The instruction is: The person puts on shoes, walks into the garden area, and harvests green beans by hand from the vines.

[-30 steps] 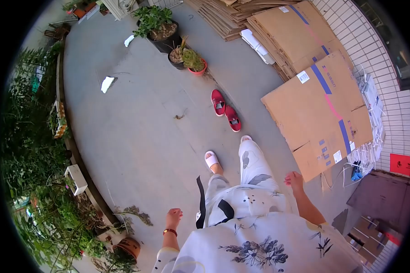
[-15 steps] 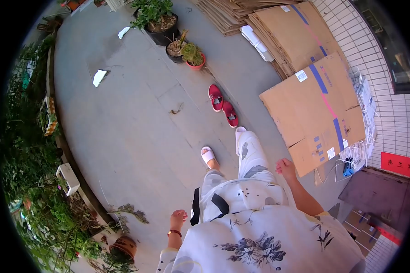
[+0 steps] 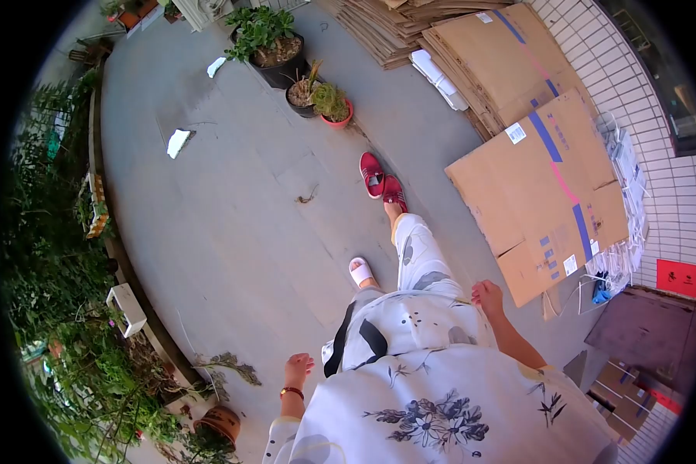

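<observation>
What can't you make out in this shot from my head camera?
All in the head view:
- Right toes: hidden inside the red shoe.
- Palms of the left hand and right hand: hidden by curled fingers.
- What lies under the front cardboard sheet: covered by it.
- Writing on the red sign: too small.

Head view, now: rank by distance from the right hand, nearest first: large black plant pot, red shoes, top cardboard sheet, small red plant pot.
From the right hand:
1. Top cardboard sheet: right side, its near corner close to the hand.
2. Red shoes: ahead and left, on the floor.
3. Small red plant pot: beyond the shoes.
4. Large black plant pot: farthest ahead, left.
</observation>
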Demonstrator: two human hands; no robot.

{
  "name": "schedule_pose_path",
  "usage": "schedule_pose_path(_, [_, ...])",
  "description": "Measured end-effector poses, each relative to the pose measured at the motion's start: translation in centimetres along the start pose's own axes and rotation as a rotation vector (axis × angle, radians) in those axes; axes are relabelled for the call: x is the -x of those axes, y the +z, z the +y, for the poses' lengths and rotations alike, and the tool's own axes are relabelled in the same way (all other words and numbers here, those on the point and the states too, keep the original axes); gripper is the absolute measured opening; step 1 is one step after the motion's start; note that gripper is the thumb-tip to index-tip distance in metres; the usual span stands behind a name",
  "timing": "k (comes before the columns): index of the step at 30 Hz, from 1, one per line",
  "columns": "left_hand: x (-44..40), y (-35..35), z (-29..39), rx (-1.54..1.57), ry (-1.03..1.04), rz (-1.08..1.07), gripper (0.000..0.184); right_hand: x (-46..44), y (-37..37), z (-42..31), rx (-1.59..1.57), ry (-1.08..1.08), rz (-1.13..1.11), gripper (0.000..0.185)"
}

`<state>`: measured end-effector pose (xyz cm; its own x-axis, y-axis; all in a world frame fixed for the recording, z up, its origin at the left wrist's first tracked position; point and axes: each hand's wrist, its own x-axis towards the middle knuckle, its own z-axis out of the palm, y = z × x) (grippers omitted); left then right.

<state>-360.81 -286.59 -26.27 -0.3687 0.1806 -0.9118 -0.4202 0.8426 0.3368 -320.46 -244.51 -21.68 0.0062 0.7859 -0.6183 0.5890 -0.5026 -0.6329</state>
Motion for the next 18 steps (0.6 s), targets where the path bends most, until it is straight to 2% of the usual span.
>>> schedule_pose_path(2, [-0.4, -0.1, 1.4, 0.145, -0.041, 0.050, 0.022, -0.8, -0.3, 1.7, 0.051, 0.021, -0.002, 0.025])
schedule_pose_path(4, [0.1, -0.4, 3.5, 0.154, -0.049, 0.087, 0.022, -1.0, -0.4, 2.7, 0.126, 0.026, 0.001, 0.026])
schedule_pose_path(7, [-0.1, -0.1, 5.3, 0.078, -0.045, 0.045, 0.023, -2.0, -0.6, 1.7, 0.043, 0.114, 0.009, 0.025])
schedule_pose_path(13, [-2.0, 0.6, 7.7, -0.009, 0.077, -0.058, 0.026, -3.0, 0.6, -3.0, -0.141, 0.009, 0.057, 0.025])
schedule_pose_path(16, [-2.4, 0.6, 7.9, 0.011, 0.123, -0.010, 0.026, -1.8, 1.0, -2.9, -0.123, 0.033, 0.005, 0.023])
schedule_pose_path(18, [-2.3, 0.6, 8.2, 0.017, 0.133, -0.004, 0.025, -1.5, 1.4, 0.0, -0.026, -0.029, -0.010, 0.024])
